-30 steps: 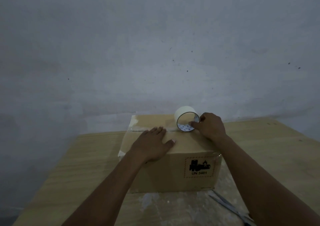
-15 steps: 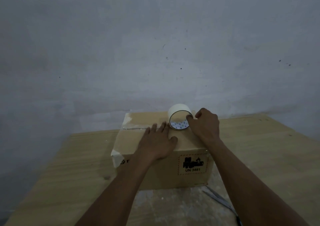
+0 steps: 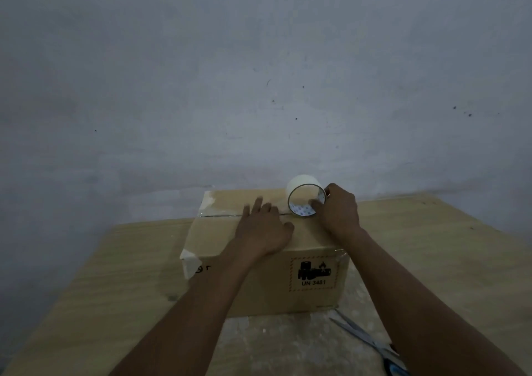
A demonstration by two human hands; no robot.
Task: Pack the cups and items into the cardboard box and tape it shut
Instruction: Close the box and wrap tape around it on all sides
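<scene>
The left hand (image 3: 263, 231) lies flat on top of the box (image 3: 270, 289) at frame centre, fingers spread, pressing beside the seam. Just right of it the right hand (image 3: 339, 214) grips the tape (image 3: 302, 187), a finger hooked inside the core, the roll standing on edge over the seam. The flaps are shut and no cups show, so packing looks done. In this dim light, tape seems to cover the seam's left stretch. The right stretch and the cut remain. Scissors (image 3: 371, 344) lie on the counter (image 3: 115, 275) at lower right.
</scene>
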